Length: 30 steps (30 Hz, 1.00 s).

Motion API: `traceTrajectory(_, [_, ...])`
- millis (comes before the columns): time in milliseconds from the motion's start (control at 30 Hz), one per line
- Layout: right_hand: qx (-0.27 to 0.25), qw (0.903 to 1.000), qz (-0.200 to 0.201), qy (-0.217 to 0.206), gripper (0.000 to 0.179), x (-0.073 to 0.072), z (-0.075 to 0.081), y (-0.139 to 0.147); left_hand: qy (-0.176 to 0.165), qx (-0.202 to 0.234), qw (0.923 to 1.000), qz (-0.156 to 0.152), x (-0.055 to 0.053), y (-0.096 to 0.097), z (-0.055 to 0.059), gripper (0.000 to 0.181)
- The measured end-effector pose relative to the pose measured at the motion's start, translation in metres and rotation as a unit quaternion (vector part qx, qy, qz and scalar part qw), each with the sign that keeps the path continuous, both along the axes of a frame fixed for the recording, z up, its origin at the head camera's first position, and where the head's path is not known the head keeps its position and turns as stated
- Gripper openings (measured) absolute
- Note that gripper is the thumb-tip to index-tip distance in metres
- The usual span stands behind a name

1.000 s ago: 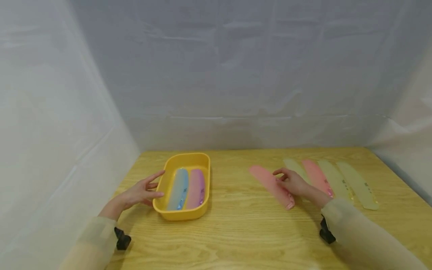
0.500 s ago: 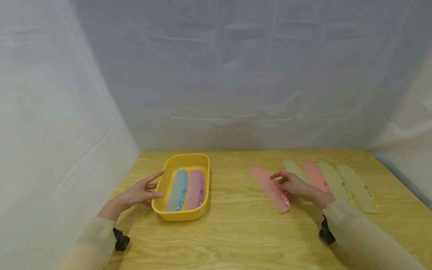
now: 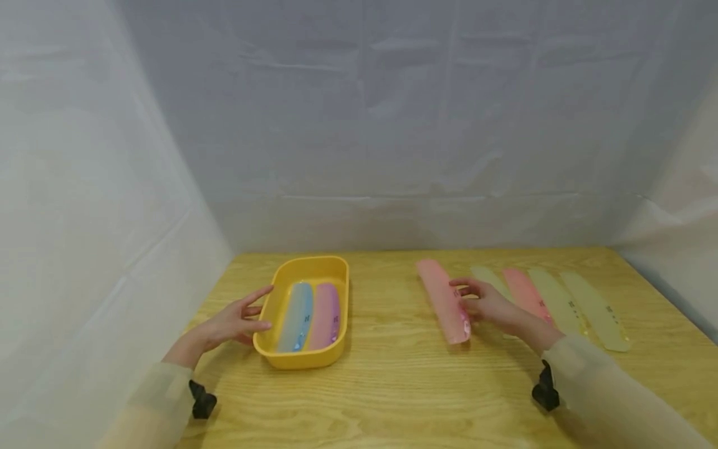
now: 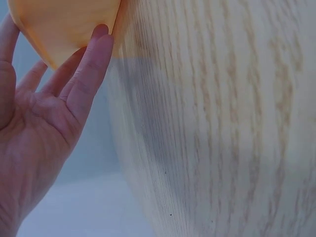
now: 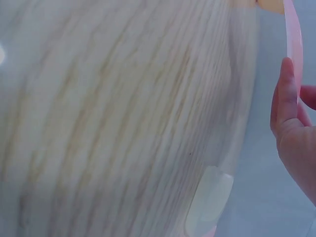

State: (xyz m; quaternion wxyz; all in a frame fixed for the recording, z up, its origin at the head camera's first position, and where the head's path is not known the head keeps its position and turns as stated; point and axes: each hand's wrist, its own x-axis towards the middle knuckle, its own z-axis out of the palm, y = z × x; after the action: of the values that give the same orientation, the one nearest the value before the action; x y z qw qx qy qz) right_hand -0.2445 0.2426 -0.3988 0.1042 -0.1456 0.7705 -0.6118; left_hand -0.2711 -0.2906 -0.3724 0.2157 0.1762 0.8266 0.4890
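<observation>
In the head view my right hand (image 3: 489,307) pinches a pink translucent comb (image 3: 439,296) by its darker spine, the comb tilted and raised off the table. The right wrist view shows that comb (image 5: 294,37) edge-on between thumb and fingers. At the left, my left hand (image 3: 232,320) touches the side of a yellow basin (image 3: 301,360) with fairly straight, spread fingers. The left wrist view has its fingers (image 4: 89,74) against the basin's outer wall (image 4: 69,24). Inside the basin, a blue comb (image 3: 296,315) and a purple comb (image 3: 326,315) lie side by side.
Right of my right hand, another pink comb (image 3: 527,292) lies among several pale yellow combs (image 3: 594,310) on the wooden table (image 3: 387,386). White sheeting (image 3: 359,125) hangs behind the table and at both sides. Dark wrist cameras (image 3: 545,388) sit at my cuffs.
The held pink comb has turned more upright in the head view, its near end swinging left and its far end rising. My left hand and the basin have stayed put.
</observation>
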Motion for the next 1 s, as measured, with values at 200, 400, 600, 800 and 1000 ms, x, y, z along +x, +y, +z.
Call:
traceTrajectory(200, [-0.018, 0.9995, -0.023, 0.009, 0.048, 0.002, 0.004, -0.002, 0.001, 0.001, 1.0000, -0.002, 0.000, 0.002, -0.001, 0.086])
traceTrajectory(400, [-0.027, 0.9987, -0.041, 0.012, 0.050, 0.007, 0.009, -0.008, -0.004, -0.001, 1.0000, 0.006, 0.000, 0.002, 0.000, 0.086])
traceTrajectory(600, [-0.039, 0.9978, -0.052, 0.015, 0.051, 0.010, 0.011, -0.015, -0.002, 0.000, 1.0000, 0.004, 0.000, 0.001, 0.001, 0.087])
traceTrajectory(800, [-0.058, 0.9964, -0.056, 0.025, 0.052, 0.010, 0.015, -0.025, -0.004, 0.002, 1.0000, 0.001, 0.000, 0.000, 0.001, 0.086])
traceTrajectory(1000, [-0.091, 0.9942, -0.051, 0.027, 0.050, 0.009, 0.020, -0.042, -0.006, 0.000, 1.0000, 0.003, 0.000, 0.001, 0.000, 0.087])
